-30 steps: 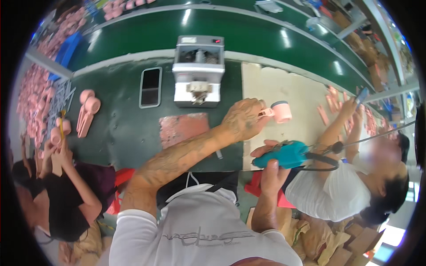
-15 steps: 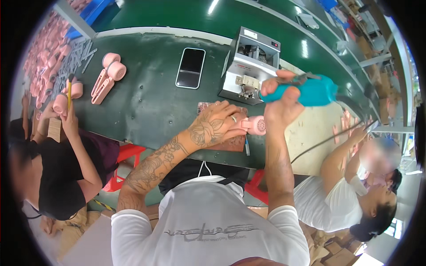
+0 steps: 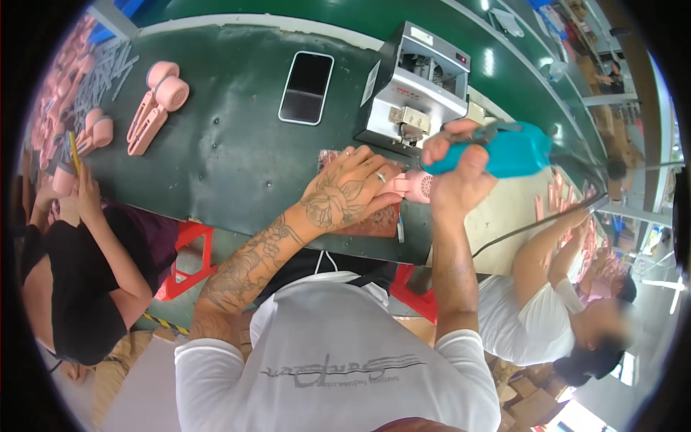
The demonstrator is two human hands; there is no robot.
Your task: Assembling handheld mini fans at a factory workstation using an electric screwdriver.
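My left hand [image 3: 347, 189] lies over a pink device with a round grilled head [image 3: 419, 186], like a small hair dryer or fan, and presses it onto a reddish-brown pad [image 3: 374, 227]. The device's head sticks out to the right of my fingers; the rest is hidden under them. Wrapped in my right hand [image 3: 461, 176] is a teal electric screwdriver [image 3: 517, 153], held almost level with its cord end to the right. Its tip is hard to make out, just in front of a grey metal screw feeder [image 3: 392, 101].
A phone [image 3: 306, 88] lies left of the feeder. Farther left are a folded pink device [image 3: 155, 108], grey strips [image 3: 111, 68] and a pile of pink parts. A black cable [image 3: 533, 225] crosses the right side. Co-workers sit at both sides; a person's hand [image 3: 88, 194] at left handles pink parts.
The screwdriver has drawn slightly back from the feeder's front, toward me. My left hand stays on the pink device. The whole view has shifted a little.
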